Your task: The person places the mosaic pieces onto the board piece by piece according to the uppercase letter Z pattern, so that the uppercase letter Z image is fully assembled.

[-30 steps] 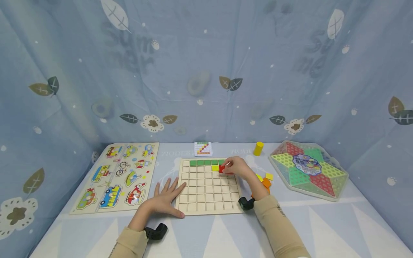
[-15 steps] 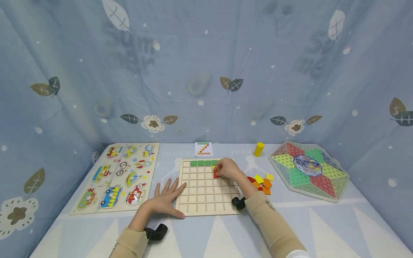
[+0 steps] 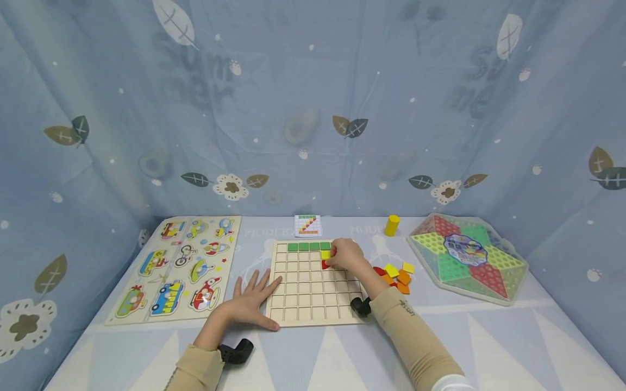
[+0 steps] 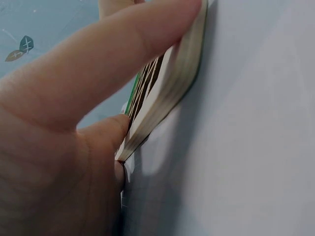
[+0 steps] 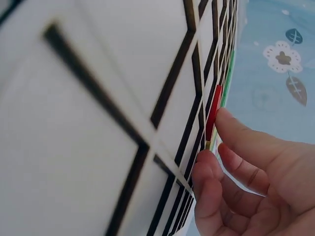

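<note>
In the head view, my left hand [image 3: 250,300] lies with fingers spread over the left edge of a wooden grid board [image 3: 293,293]. Its thumb touches the board's rim [image 4: 182,73] in the left wrist view. My right hand [image 3: 348,255] is over the upper right of the board, pinching a small red tile [image 3: 325,264] at a cell just below a yellow tile [image 3: 325,254]. In the right wrist view, thumb and fingertips meet the red tile [image 5: 213,110] at the board's surface. Several green tiles [image 3: 304,247] fill the top row, partly hidden by the hand.
A pattern card [image 3: 308,226] stands behind the board. Loose orange tiles [image 3: 404,277] lie with yellow and red ones at right, near a yellow cylinder [image 3: 392,225]. A vehicle puzzle [image 3: 168,260] lies left; a boxed star-patterned game board [image 3: 467,255] lies right.
My right hand has moved left and slightly down with the red tile, from beside the yellow tile to the cell below it. My left hand stays in place.
</note>
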A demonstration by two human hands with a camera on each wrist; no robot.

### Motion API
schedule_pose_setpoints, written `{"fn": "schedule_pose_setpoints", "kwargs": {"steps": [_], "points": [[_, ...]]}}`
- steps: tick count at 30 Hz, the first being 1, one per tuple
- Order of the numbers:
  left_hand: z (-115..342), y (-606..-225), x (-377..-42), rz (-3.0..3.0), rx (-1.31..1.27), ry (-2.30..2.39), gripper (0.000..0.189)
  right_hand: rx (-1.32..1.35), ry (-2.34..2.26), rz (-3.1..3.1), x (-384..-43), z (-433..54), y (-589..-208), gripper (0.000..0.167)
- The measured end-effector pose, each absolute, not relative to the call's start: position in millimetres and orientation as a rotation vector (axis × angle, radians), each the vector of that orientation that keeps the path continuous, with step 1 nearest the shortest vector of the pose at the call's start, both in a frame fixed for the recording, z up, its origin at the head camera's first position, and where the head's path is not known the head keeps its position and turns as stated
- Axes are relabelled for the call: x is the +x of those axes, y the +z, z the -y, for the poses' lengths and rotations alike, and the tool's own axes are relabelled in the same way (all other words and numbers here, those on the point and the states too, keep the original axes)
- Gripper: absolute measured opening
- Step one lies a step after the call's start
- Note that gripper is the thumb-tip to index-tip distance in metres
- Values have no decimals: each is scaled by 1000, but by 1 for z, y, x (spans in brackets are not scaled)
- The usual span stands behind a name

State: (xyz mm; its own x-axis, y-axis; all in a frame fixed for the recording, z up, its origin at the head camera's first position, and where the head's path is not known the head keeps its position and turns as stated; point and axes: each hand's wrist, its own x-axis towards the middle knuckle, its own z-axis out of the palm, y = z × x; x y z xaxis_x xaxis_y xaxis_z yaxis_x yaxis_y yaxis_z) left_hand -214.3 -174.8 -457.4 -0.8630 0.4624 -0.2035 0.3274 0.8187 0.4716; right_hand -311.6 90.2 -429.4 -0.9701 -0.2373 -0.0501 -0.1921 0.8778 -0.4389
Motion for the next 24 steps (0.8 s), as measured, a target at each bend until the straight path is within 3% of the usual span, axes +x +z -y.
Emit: {"fn": "schedule_pose_setpoints", "kwargs": {"steps": [11, 24], "points": [[174, -458, -215, -2692, 589, 616, 110, -281, -1104, -2844, -304, -122, -426, 12], [175, -456, -215, -2687, 587, 618, 110, -42, -1107, -2833, -297, -185, -433, 14]]}}
